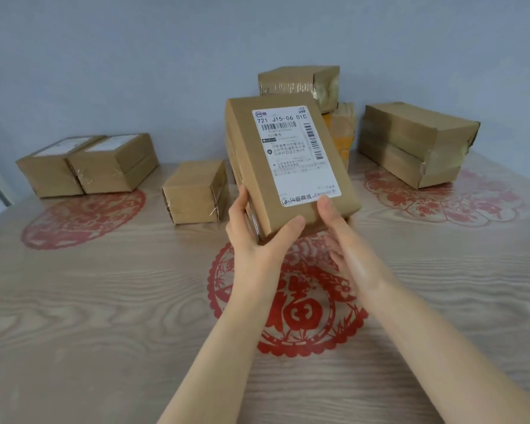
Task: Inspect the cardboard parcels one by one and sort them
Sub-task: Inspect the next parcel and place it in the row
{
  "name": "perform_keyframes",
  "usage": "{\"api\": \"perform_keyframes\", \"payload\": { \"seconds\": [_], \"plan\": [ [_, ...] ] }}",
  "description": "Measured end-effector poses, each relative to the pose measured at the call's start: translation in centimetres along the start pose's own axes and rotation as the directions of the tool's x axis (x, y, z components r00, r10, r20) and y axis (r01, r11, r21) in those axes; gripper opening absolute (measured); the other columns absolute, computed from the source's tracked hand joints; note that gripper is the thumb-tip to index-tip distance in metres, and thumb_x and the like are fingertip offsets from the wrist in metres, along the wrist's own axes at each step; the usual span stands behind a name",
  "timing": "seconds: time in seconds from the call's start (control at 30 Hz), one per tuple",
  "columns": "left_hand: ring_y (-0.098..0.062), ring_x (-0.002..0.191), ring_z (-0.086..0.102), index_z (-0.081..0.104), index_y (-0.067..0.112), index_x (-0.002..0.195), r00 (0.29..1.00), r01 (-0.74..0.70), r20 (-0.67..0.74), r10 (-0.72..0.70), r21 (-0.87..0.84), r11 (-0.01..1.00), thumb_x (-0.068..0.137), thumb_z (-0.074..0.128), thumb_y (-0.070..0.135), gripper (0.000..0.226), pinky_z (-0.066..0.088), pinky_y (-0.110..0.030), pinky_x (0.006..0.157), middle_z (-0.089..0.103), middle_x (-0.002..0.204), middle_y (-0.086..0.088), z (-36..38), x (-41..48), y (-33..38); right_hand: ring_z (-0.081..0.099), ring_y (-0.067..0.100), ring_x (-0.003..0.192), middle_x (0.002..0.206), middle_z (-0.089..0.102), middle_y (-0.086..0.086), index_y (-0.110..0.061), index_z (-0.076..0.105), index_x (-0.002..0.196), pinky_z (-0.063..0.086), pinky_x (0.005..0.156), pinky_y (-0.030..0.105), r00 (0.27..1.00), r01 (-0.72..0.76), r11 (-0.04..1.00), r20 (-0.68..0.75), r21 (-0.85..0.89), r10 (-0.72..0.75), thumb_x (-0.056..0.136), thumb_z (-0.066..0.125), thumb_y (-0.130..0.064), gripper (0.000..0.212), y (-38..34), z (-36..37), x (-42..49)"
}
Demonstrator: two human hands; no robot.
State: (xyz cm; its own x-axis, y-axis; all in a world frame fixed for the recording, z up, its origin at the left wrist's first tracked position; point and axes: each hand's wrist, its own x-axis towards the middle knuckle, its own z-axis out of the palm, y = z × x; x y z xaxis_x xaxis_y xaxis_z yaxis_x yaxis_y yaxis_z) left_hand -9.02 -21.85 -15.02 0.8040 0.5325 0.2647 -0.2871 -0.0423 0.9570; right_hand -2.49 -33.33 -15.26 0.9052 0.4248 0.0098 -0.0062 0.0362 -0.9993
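Left hand (pixel 257 237): we note it gripping the near left corner of the parcel (pixel 257 179), thumb laid across the top face at the near edge, fingers curled up along the left side. Right hand (pixel 343 240): thumb pressed on the near right corner of the white shipping label (pixel 297 154); its fingers sit spread and blurred below the near end, and we cannot tell whether they touch the underside. Parcel held above the table (pixel 104 301), label face up, far end tilted higher than the near end. Both forearms reach in from the near edge, converging toward the centre, wrists roughly level. Directly beneath the hands lies a red paper-cut design (pixel 288 316) on the wood-grain top. Just left of the held parcel, a small box (pixel 196 191) rests on the table. Far left, two boxes (pixel 86 166) stand side by side, touching, white labels up. Behind the held parcel, a taped box (pixel 300 84) sits on top of a yellow-taped one (pixel 340 130). Far right, a long taped box (pixel 413 142).
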Motion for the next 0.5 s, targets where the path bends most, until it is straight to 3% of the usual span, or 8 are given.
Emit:
{"api": "perform_keyframes", "payload": {
  "seconds": [0.07, 0.13, 0.2, 0.33, 0.5],
  "plan": [
    [-0.013, 0.134, 0.051, 0.039, 0.066, 0.120, 1.000, -0.010, 0.005, 0.010, -0.015, 1.000, 0.052, 0.079, 0.053, 0.080, 0.047, -0.039, 0.109, 0.043, 0.145, 0.018, -0.1, -0.1, 0.2, 0.058, 0.001, 0.121, 0.132, 0.061, -0.021, -0.040, 0.036, 0.149, 0.038, 0.111, 0.032, 1.000, 0.016, 0.998, -0.012, 0.064, -0.015, 0.042, 0.069, -0.088, 0.122, -0.3, -0.1, -0.1],
    [-0.014, 0.135, 0.051, 0.041, 0.062, 0.130, 1.000, -0.018, 0.018, 0.018, -0.023, 1.000, 0.055, 0.080, 0.051, 0.085, 0.049, -0.039, 0.107, 0.046, 0.146, 0.019, -0.4, -0.1, 0.2, 0.067, 0.003, 0.107, 0.118, 0.071, -0.015, -0.036, 0.052, 0.134, 0.047, 0.103, 0.030, 1.000, 0.013, 0.988, -0.018, 0.157, -0.010, 0.052, 0.072, -0.072, 0.092, -0.8, -0.6, 0.1],
    [-0.012, 0.133, 0.053, 0.040, 0.052, 0.142, 0.998, 0.011, 0.056, -0.008, -0.056, 0.998, 0.059, 0.081, 0.046, 0.093, 0.051, -0.039, 0.105, 0.051, 0.145, 0.020, -0.7, -0.2, 0.5, 0.069, 0.007, 0.105, 0.114, 0.073, -0.011, -0.034, 0.057, 0.127, 0.050, 0.099, 0.031, 1.000, -0.014, 0.978, -0.010, 0.210, 0.017, 0.061, 0.072, -0.061, 0.074, -1.5, -1.2, -0.1],
    [-0.004, 0.123, 0.061, 0.040, 0.040, 0.148, 0.991, 0.129, 0.065, -0.121, -0.137, 0.982, 0.070, 0.081, 0.032, 0.088, 0.053, -0.031, 0.099, 0.065, 0.132, 0.018, 0.2, -0.1, 2.4, 0.069, 0.014, 0.107, 0.121, 0.071, -0.005, -0.026, 0.048, 0.139, 0.051, 0.100, 0.036, 0.995, -0.095, 0.967, -0.006, 0.236, 0.099, 0.069, 0.075, -0.049, 0.079, -3.2, -1.7, -0.2],
    [-0.008, 0.119, 0.064, 0.052, 0.043, 0.136, 0.942, 0.279, -0.124, -0.311, -0.224, 0.934, 0.074, 0.081, 0.046, 0.069, 0.053, -0.031, 0.098, 0.068, 0.128, 0.013, 2.9, -1.2, 7.3, 0.072, 0.009, 0.094, 0.113, 0.071, -0.004, -0.024, 0.050, 0.133, 0.054, 0.092, 0.030, 0.974, -0.198, 0.940, -0.049, 0.279, 0.219, 0.064, 0.084, -0.052, 0.082, -8.1, -1.1, -1.8]
  ]
}}
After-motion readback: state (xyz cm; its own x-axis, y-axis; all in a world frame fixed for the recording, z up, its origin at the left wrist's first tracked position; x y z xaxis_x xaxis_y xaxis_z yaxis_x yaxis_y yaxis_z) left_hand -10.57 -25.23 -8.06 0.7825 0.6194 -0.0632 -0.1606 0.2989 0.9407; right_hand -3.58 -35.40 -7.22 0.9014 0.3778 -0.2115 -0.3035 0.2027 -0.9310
